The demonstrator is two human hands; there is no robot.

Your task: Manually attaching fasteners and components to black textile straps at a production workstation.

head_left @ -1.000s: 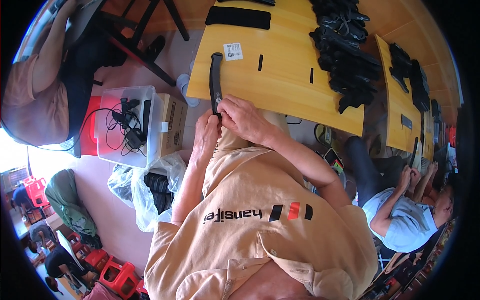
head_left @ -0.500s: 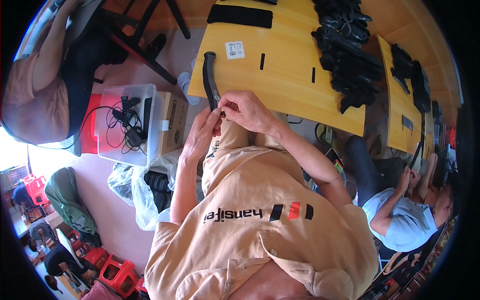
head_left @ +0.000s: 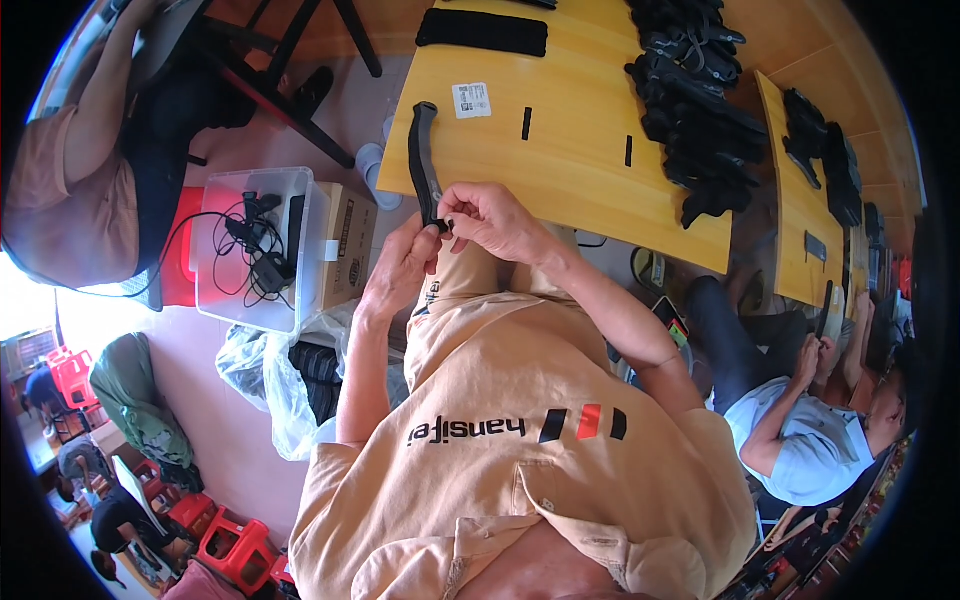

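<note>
Mid-frame, wrists angled inward, the left hand [head_left: 398, 268] grips the lower end of one dark strap [head_left: 421, 155], the right hand [head_left: 492, 222] pinching its tip; beyond, upper frame, the tabletop [head_left: 575, 85] bears one white label [head_left: 471, 101], two short black strips [head_left: 526, 124].

At the near left corner of the worktop [head_left: 575, 120], the wearer's left hand [head_left: 402, 268] grips the lower end of a black and grey strap [head_left: 422, 155], whose length reaches over that corner. The right hand [head_left: 488, 220] meets it just off the worktop's near edge, fingertips pinching a small dark part at the strap's end. On the worktop lie a white label [head_left: 471, 101] beyond the strap, a flat black piece [head_left: 481, 33] toward its far side and a heap of black items [head_left: 700, 130] along its right. Left of the worktop, a clear tub [head_left: 312, 215] holds black cables [head_left: 262, 255] beside a cardboard box [head_left: 350, 245].
</note>
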